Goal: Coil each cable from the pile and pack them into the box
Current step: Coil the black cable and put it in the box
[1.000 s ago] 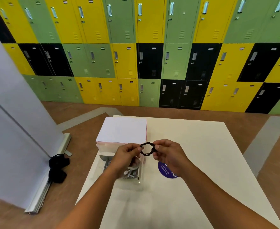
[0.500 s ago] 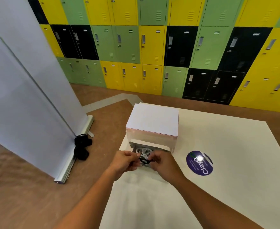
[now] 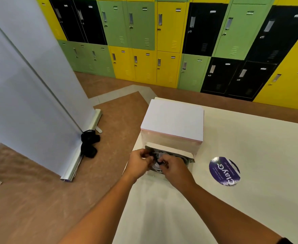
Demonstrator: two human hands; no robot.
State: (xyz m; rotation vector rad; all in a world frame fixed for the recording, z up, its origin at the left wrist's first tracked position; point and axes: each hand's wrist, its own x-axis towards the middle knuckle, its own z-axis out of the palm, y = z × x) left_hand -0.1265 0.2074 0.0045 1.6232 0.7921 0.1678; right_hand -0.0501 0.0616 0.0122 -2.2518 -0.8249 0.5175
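Pinched a small black coiled cable (image 3: 155, 160) between curled fingers of left hand (image 3: 139, 163) and right hand (image 3: 174, 167), each gripping one side. Held it just over the open box (image 3: 180, 151) at the left edge of the table (image 3: 250, 199), above white cables (image 3: 156, 169) lying inside, with its white lid (image 3: 173, 118) raised behind.

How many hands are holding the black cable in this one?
2. The left hand pinches the small black cable from its left; the right hand pinches it from the right. Most of it is hidden.
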